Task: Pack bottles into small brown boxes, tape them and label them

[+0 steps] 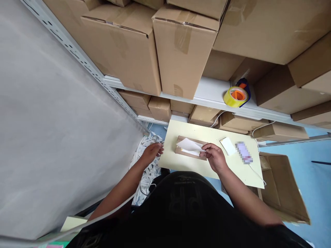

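Note:
On a small pale-yellow table [196,132] lies a flat brown cardboard box [190,153]. My right hand [214,156] pinches a white paper sheet [190,144] that lies across the box. My left hand [152,152] hangs off the table's left edge, above a heap of white strips [147,172] on the floor. Its fingers are loosely curled, and I cannot make out anything in them.
A white card [228,145] and a blurred device [244,152] with a white cable lie on the table's right. An open carton [283,187] stands on the blue floor at right. Shelves of cardboard boxes [181,44] rise behind, with a yellow tape roll [236,96].

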`<state>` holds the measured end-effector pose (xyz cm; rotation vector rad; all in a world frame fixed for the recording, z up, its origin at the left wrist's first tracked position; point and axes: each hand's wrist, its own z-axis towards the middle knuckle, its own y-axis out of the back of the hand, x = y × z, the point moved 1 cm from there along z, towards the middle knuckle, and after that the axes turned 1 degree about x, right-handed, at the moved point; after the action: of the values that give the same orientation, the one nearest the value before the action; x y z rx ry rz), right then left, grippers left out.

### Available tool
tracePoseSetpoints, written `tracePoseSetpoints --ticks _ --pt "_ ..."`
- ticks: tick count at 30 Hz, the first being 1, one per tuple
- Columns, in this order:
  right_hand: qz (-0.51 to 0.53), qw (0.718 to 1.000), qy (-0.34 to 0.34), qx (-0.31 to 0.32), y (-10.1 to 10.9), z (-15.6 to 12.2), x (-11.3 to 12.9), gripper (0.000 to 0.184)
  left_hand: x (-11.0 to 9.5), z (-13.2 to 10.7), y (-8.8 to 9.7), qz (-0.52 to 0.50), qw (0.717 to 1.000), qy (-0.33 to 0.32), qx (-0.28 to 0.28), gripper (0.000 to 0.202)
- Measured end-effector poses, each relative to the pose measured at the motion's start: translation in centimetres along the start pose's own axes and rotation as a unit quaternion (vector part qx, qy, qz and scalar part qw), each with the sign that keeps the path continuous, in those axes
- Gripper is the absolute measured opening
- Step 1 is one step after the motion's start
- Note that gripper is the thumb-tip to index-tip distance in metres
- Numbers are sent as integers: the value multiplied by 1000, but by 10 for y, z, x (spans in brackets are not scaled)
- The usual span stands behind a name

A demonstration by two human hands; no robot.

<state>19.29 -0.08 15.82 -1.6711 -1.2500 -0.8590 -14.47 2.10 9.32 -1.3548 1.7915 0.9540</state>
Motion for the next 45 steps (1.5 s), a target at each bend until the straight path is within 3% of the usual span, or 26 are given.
tracePoseSetpoints --ticks 3,5,7,11,15,19,22,25,27,29,31,33,35,41,45 --pt "-47 998 15 34 0 6 0 14 -49 5 -42 -84 984 49 149 58" --pt "-76 995 31 49 2 9 -1 15 -70 6 -62 -67 983 33 170 46" --pt "-89 994 38 43 6 13 -5 16 -78 5 -74 -29 989 -9 144 37" --pt "-142 988 53 -44 20 17 -21 25 -72 6 -91 84 991 -82 64 33" --pt "-282 952 61 -107 33 28 -41 25 -61 20 -111 256 960 -105 33 33" --pt "-439 890 66 -100 34 44 -59 29 -53 44 -129 443 889 -110 26 32" --pt "-547 829 87 -83 28 52 -71 40 -45 57 -135 519 850 -93 22 30" --pt "-624 769 111 -84 26 54 -78 42 -36 63 -130 524 848 -84 2 37" --pt "-638 755 104 -114 31 53 -80 40 -28 64 -122 496 861 -108 -42 42" --pt "-602 778 71 -164 40 50 -82 48 -19 65 -112 441 880 -144 -97 49" --pt "-520 831 16 -196 50 47 -88 57 -10 64 -102 365 916 -135 -99 53" --pt "-421 888 -37 -182 56 41 -97 56 -3 63 -97 282 956 -80 -21 50" --pt "-347 923 -62 -156 56 34 -105 54 1 59 -94 225 972 -37 61 46" --pt "-280 933 -22 -226 47 -5 -106 59 -9 37 -97 162 976 -97 109 46" --pt "-237 930 4 -280 58 -39 -94 59 -25 21 -109 147 971 -108 158 51"
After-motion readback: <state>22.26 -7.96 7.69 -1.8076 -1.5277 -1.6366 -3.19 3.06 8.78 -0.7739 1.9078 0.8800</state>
